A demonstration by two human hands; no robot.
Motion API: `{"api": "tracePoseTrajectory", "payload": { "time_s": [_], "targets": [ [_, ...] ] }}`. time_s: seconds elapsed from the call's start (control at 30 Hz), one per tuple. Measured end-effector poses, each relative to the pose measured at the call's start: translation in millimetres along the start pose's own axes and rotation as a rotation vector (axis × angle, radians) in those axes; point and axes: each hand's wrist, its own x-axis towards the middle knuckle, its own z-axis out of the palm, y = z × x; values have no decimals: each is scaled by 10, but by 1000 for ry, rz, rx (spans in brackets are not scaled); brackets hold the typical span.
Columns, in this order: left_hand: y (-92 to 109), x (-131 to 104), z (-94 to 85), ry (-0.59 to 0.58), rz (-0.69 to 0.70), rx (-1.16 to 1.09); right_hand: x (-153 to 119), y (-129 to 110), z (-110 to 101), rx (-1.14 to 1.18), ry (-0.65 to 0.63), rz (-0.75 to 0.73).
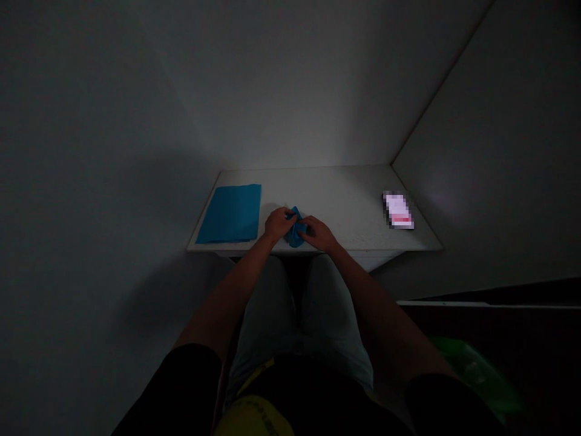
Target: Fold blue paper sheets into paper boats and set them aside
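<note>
A small piece of folded blue paper [296, 235] is between my two hands, close to the front edge of the white table [327, 188]. My left hand [279, 223] grips its upper left side, with thumb and fingers drawn together. From the right, my right hand [318, 232] pinches the paper's other side with bent fingers. The fingers and the dim light hide the finer folds. Left of my left hand lies a flat stack of blue paper sheets [231, 213].
A lit phone [398, 210], its screen blurred, lies at the table's right end. Walls rise behind and beside the table. My legs [327, 303] are under its front edge. Something green and shiny [476, 369] sits low at the right.
</note>
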Motion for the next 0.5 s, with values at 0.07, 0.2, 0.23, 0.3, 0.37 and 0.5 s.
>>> {"api": "tracePoseTrajectory", "payload": {
  "time_s": [0.07, 0.2, 0.23, 0.3, 0.37, 0.5],
  "targets": [
    [15, -2, -1, 3, -21, 30, 0, 1, 2, -4, -2, 7],
    [39, 7, -1, 15, -36, 96, 3, 3, 6, -21, -5, -3],
    [43, 17, -2, 11, -31, 91, 4, 6, 9, -21, -4, -2],
    [51, 49, -8, -1, -10, 68, 8, 18, 17, -15, 4, 13],
    [68, 89, -30, -13, 14, 46, 15, 40, 29, -9, 24, 37],
    [153, 158, -130, -30, -6, -18, 24, 92, 58, 6, 59, 72]
  ]
}}
